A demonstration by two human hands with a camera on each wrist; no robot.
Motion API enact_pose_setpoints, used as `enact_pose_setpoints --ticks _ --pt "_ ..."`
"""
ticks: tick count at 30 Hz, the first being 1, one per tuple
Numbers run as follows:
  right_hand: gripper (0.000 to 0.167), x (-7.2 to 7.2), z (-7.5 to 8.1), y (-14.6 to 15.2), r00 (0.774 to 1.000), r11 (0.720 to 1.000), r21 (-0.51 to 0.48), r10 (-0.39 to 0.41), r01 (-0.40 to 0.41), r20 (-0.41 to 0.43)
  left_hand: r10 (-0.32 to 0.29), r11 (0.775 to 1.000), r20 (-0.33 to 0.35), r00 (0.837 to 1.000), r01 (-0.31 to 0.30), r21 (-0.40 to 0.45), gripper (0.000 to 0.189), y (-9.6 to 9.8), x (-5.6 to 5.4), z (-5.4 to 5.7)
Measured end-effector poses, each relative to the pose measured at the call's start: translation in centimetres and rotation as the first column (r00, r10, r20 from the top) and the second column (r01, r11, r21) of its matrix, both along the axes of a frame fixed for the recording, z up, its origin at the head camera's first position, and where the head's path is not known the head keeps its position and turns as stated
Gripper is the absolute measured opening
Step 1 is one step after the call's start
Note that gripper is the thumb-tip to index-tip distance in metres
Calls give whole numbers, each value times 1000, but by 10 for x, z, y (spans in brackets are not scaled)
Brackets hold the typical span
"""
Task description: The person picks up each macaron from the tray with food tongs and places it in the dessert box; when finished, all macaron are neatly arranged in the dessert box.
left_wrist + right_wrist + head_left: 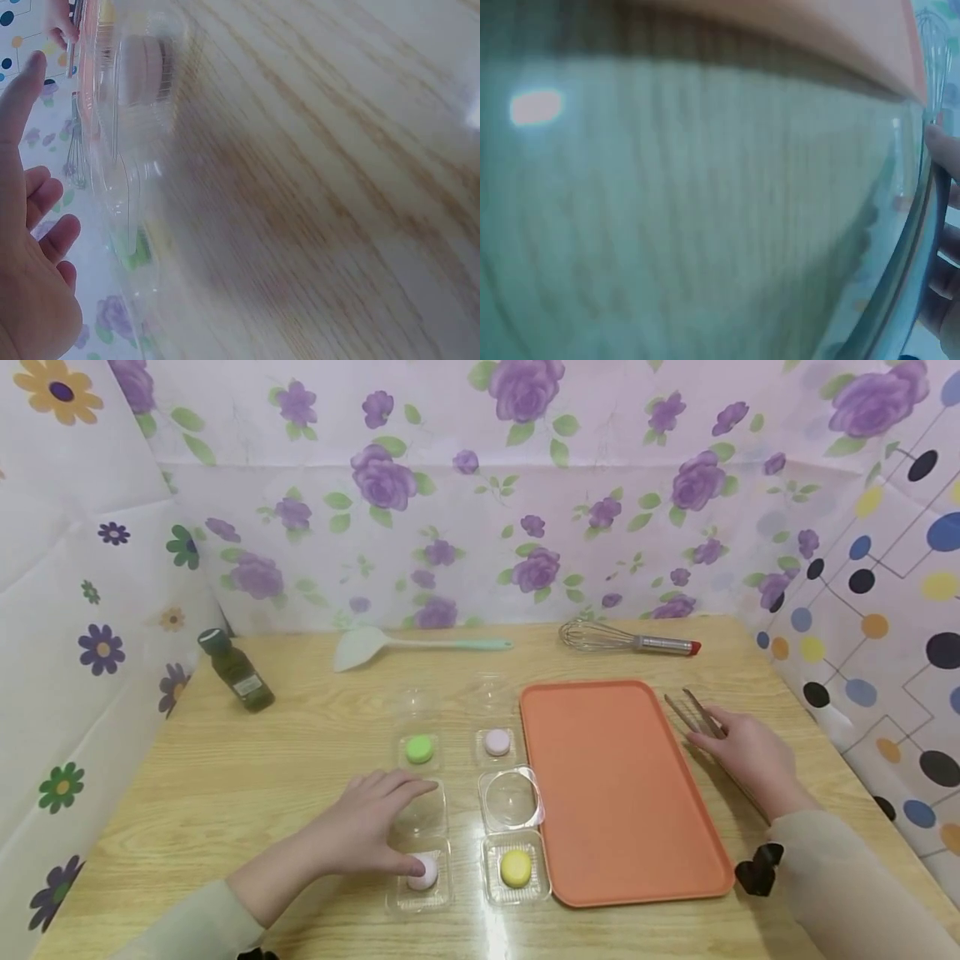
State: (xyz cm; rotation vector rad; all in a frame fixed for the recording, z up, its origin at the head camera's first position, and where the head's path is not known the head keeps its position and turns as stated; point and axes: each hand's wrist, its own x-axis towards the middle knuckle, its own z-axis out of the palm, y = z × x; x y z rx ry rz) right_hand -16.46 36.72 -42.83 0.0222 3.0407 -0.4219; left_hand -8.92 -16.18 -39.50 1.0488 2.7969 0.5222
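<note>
My left hand (367, 827) hovers with thumb and fingers spread over a clear hinged plastic box (442, 893) at the near left. Inside that box sits a pale pink macaron (141, 69), which my thumb partly overlaps in the head view. To the right of the tray my right hand (753, 758) grips metal tongs (697, 710), whose two tips stand apart and point away from me. Three more clear boxes, lids folded back, hold a yellow macaron (516, 867), a green macaron (419, 748) and another pale pink macaron (497, 742).
An orange tray (615, 793) lies right of the boxes; one lid (512, 800) overlaps its left edge. Along the back are a pale spatula (420, 644) and a whisk (630, 639). A dark bottle (238, 672) lies at the back left. Patterned cloth walls (300, 485) border the wooden table.
</note>
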Motion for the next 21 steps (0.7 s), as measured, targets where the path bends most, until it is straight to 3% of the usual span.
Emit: enact_pose_setpoints --ticks 5,11,18,21 --pt "92 -1 -8 6 999 1000 8 -10 10 47 7 1000 -10 1000 -7 -6 96 0 -1 0" --pt "95 -5 -10 8 999 999 44 -4 2 36 8 1000 -8 1000 -8 -10 98 1 -3 0" --pt "98 -5 1 5 998 998 54 -32 29 48 6 1000 2 1000 -6 -6 99 4 -5 3" --pt "92 -4 9 -1 1000 1000 26 -16 16 4 9 1000 8 1000 -9 -7 100 7 -8 1"
